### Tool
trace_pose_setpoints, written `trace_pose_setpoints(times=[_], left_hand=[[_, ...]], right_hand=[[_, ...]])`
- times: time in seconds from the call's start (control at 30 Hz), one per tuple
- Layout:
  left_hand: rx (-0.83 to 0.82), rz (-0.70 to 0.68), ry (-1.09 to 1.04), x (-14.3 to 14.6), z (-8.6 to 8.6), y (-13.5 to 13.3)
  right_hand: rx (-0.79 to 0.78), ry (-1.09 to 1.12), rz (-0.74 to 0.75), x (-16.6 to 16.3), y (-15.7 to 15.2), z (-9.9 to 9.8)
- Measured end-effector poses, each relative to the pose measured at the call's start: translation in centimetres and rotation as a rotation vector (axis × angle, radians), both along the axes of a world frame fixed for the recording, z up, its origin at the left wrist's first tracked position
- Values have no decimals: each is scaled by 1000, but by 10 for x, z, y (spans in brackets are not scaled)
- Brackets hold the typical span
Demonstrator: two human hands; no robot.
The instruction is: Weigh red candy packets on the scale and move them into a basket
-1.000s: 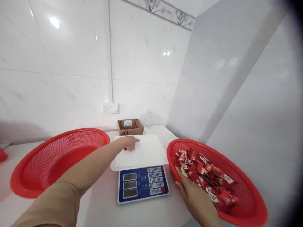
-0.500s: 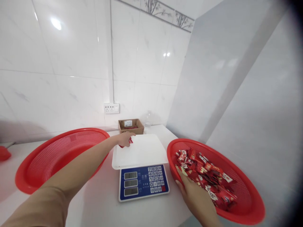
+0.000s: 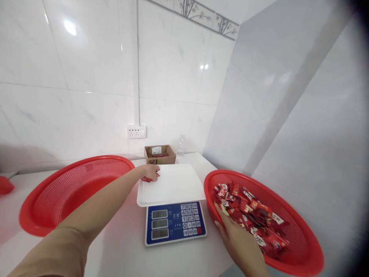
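Note:
My left hand (image 3: 150, 172) reaches across to the far left corner of the white scale platform (image 3: 173, 186) and is closed on a red candy packet (image 3: 147, 179). The blue-faced electronic scale (image 3: 174, 224) stands between two red mesh baskets. My right hand (image 3: 239, 240) rests inside the right red basket (image 3: 300, 246), its fingers among several red wrapped candies (image 3: 250, 215). What the right fingers grip is not visible. The left red basket (image 3: 72, 188) holds nothing I can see.
A small brown cardboard box (image 3: 160, 154) sits against the tiled wall behind the scale, with a clear bottle (image 3: 181, 146) beside it. A wall socket (image 3: 137, 132) is above. A red object (image 3: 5, 186) lies at the far left edge. A white panel rises on the right.
My left hand has drawn back from the middle of the platform to its left corner, carrying the red packet. The right hand stays in the candy basket.

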State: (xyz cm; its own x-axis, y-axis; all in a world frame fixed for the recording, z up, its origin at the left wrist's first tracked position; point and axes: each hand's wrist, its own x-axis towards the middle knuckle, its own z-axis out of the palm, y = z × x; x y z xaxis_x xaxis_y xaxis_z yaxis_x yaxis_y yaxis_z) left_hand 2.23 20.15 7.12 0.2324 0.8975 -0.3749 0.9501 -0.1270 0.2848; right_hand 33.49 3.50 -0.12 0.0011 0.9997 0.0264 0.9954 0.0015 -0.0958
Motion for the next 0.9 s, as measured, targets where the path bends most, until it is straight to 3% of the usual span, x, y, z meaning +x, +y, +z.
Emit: trace_pose_setpoints(times=[0.2, 0.37, 0.53, 0.73, 0.9], left_hand=[[47, 62, -20, -1, 0, -17], [61, 119, -91, -24, 9, -22], [-33, 126, -102, -43, 19, -27], [-156, 56, -56, -32, 16, -25], [-138, 0, 1, -15, 5, -22]], right_hand=[[-7, 2, -5, 0, 0, 0], [24, 13, -1, 1, 1, -3], [47, 23, 7, 2, 1, -5], [41, 28, 16, 3, 1, -6], [33, 10, -2, 1, 1, -5]])
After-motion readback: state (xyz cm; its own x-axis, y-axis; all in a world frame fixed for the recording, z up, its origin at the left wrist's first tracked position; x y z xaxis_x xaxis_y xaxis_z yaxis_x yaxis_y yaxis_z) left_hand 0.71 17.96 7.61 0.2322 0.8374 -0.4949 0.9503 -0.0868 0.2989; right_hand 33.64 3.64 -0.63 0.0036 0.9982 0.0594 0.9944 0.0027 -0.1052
